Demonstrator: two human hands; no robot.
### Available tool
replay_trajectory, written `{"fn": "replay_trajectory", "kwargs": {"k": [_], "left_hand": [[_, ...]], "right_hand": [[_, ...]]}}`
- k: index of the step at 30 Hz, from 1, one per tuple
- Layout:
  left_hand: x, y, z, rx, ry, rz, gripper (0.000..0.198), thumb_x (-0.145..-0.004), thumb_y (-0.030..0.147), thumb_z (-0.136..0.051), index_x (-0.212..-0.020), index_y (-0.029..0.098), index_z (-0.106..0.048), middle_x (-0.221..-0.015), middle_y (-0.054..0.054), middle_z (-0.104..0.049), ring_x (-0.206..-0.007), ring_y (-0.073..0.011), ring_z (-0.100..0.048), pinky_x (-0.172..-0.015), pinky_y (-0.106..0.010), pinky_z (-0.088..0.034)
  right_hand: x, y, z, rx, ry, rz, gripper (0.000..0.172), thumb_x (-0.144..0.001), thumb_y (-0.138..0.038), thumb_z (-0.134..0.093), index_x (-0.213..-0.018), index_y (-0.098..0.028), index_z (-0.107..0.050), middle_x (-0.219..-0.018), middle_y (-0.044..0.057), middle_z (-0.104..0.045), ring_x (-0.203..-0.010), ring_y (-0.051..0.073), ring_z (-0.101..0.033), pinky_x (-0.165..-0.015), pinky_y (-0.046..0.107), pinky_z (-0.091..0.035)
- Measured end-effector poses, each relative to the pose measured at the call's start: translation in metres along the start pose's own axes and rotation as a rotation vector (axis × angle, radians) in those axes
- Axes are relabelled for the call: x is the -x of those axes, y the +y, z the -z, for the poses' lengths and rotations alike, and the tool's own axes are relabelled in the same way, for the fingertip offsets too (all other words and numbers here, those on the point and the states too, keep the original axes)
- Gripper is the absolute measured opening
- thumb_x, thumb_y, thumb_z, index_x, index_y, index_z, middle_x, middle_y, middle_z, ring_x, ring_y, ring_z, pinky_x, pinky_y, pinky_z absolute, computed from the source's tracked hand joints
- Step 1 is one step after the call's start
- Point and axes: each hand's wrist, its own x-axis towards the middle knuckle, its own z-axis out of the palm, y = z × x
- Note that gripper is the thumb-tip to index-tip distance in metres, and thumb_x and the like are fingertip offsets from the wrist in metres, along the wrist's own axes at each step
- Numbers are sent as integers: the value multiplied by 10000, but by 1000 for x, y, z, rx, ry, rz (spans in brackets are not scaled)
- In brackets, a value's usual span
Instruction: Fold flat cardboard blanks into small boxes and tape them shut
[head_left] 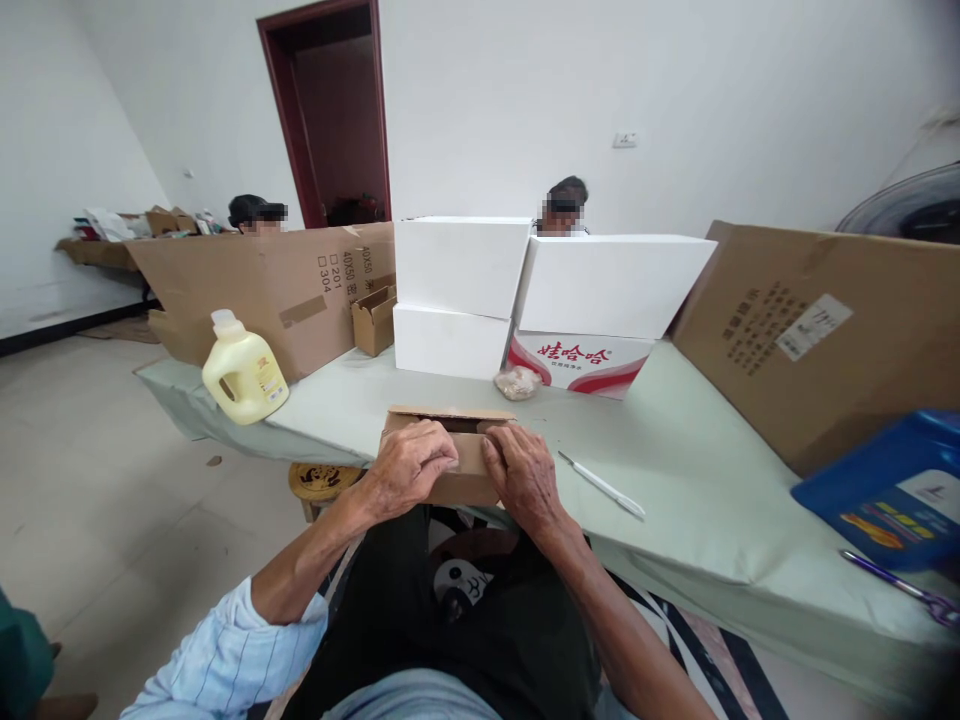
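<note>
A small brown cardboard box (461, 488) stands at the table's near edge, its top partly open with a dark gap inside. My left hand (412, 462) has its fingers curled over the box's left end, pinching the cardboard by the top edge. On the right end, my right hand (525, 470) grips the box with thumb and bent fingers at a flap. A white craft knife or pen-like tool (602, 485) lies on the cloth to the right of my right hand. Behind the box sits a small clear plastic bag (517, 383) with pale contents.
White boxes (461, 265) are stacked across the table, one with red lettering (577, 358). Large cartons (300, 290) flank them. A yellow jug (244, 370) stands left; a blue container (892, 490) and purple-handled tool (892, 580) lie right. Two people sit beyond. A stool (322, 480) stands below.
</note>
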Motion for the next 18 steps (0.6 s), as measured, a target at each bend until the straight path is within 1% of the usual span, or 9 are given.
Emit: {"fn": "replay_trajectory", "kwargs": {"k": [3, 6, 11, 13, 15, 18], "left_hand": [[7, 3, -2, 36, -21, -27, 190, -1013, 168, -579, -833, 207, -626, -843, -43, -695, -802, -185, -636, -766, -333, -501], [14, 4, -3, 81, -36, -45, 201, -1014, 146, -570, -825, 193, -618, -836, -47, -687, -788, -172, -617, -763, -312, -495], [21, 10, -1, 144, -128, -54, 168, -1013, 118, -567, -869, 180, -626, -880, -58, -681, -833, -167, -627, -797, -289, -499], [23, 13, 0, 171, -139, -58, 166, -1011, 126, -575, -864, 180, -630, -884, -59, -682, -832, -165, -634, -798, -284, -500], [24, 16, 1, 231, -138, -32, 166, -1008, 143, -590, -853, 179, -638, -876, -58, -687, -826, -164, -644, -796, -282, -505], [25, 20, 6, 300, -141, 24, 170, -1001, 169, -618, -835, 176, -654, -867, -54, -702, -840, -166, -661, -848, -299, -509]], "right_hand": [[6, -1, -7, -16, 16, -13, 220, -1105, -277, -443, -1015, -208, -632, -952, 71, -708, -930, 238, -616, -839, 360, -391], [10, -2, -12, -2, 36, -22, 221, -1096, -263, -454, -970, -210, -628, -907, 64, -692, -883, 231, -604, -816, 355, -384], [9, -2, -12, -7, 52, -11, 199, -1078, -229, -469, -961, -218, -629, -889, 54, -679, -867, 227, -594, -812, 347, -382], [8, -3, -11, -9, 60, -3, 193, -1073, -214, -472, -972, -219, -636, -900, 53, -681, -878, 226, -599, -818, 345, -382], [8, -4, -12, 3, 62, -6, 206, -1072, -209, -475, -946, -220, -638, -895, 52, -677, -871, 223, -593, -810, 340, -380], [10, -3, -15, 24, 72, -13, 262, -1078, -214, -471, -865, -219, -624, -850, 47, -661, -817, 212, -571, -778, 331, -370]]}}
